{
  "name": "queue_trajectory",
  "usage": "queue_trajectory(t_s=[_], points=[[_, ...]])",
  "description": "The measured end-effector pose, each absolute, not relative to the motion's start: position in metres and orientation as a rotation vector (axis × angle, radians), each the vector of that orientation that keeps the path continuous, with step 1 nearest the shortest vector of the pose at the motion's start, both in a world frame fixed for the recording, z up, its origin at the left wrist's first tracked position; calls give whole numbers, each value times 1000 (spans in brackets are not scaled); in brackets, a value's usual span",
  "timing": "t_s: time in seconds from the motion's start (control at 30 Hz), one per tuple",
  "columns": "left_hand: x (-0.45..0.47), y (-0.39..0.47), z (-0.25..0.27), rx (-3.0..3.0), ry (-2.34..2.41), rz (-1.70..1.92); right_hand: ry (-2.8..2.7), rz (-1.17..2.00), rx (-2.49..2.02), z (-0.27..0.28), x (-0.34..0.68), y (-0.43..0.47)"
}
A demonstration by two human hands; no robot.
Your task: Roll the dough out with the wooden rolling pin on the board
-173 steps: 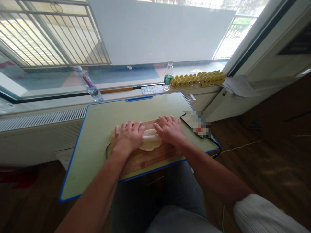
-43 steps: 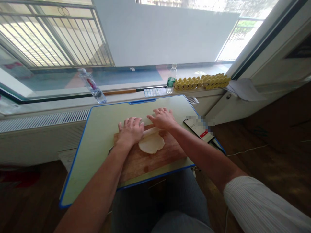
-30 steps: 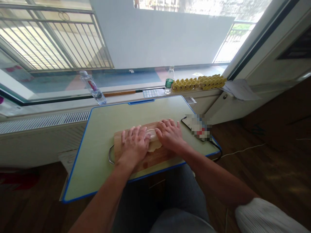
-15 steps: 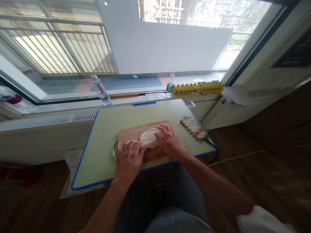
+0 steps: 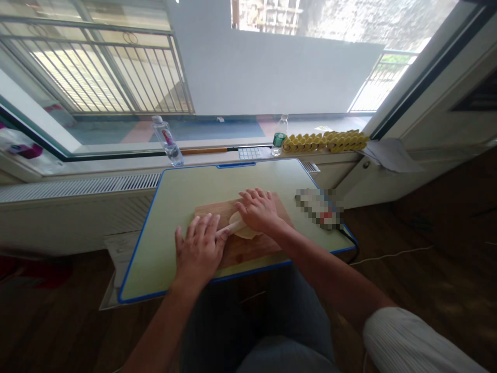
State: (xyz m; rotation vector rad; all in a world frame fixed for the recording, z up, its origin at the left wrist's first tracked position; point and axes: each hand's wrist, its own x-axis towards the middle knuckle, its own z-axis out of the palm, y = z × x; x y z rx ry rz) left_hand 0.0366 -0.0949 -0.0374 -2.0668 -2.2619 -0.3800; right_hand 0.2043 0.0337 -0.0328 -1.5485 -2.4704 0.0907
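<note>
A slim pale rolling pin [image 5: 232, 227] lies slantwise across a thin round of dough [image 5: 247, 232] on a wooden cutting board [image 5: 248, 252]. My left hand [image 5: 199, 246] rests over the pin's near-left end, fingers stretched forward and spread, the thumb along the pin. At the other end, my right hand [image 5: 258, 208] lies flat over the pin with its fingers extended, covering part of the dough. Both palms touch the pin without fingers wrapped round it. The pin's two ends are hidden under my hands.
The board sits on a pale green folding table [image 5: 186, 186] with a blue rim. A blurred-out object [image 5: 320, 207] with a black cable lies at its right. On the windowsill stand two plastic bottles, one clear [image 5: 167, 141] and one green-labelled [image 5: 279, 135], beside yellow egg trays [image 5: 326, 141].
The pin has rolled away from me under my hands, which now lie flatter with fingers straighter. More of the dough's near side shows. The view has shifted slightly.
</note>
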Motion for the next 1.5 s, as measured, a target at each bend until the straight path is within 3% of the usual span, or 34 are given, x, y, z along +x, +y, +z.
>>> queue_trajectory(t_s=[0.33, 0.63, 0.97, 1.27, 1.5], points=[[17, -60, -31, -2031, -2392, -277, -2508, 290, -1562, -28, 182, 71], [35, -101, -44, -2086, -2251, -356, -2485, 83, -1506, -31, 205, 24], [9, -47, -28, -2020, -2423, -247, -2504, 416, -1615, -25, 176, 76], [30, -93, -40, -2070, -2293, -281, -2484, 170, -1530, -30, 199, 30], [10, -51, -32, -2027, -2399, -256, -2487, 389, -1591, -25, 174, 72]])
